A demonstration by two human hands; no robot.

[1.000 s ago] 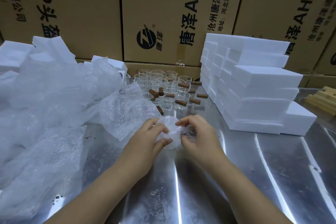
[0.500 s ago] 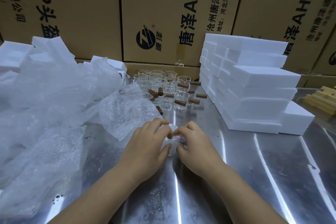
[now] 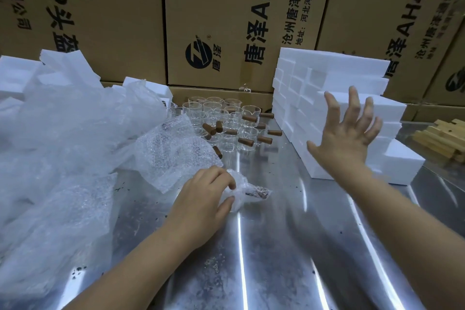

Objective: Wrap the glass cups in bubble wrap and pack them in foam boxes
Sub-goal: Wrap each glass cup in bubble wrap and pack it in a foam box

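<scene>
Left hand (image 3: pixel 201 199) on wrapped cup (image 3: pixel 245 192), right hand (image 3: pixel 347 133) up at the foam boxes (image 3: pixel 352 75).
I see left fingers curled round the wrapped cup on the desk (image 3: pixel 276 246), left of the foam boxes. Right fingers spread apart, holding nothing, in front of the foam boxes; contact unclear. Bare glass cups (image 3: pixel 226 118) just left of them, bubble wrap (image 3: pixel 173 151) further left.

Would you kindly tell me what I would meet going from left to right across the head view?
Heap of bubble wrap → left hand, gripping the next item → wrapped cup → right hand, raised with fingers spread → wooden blocks.
</scene>
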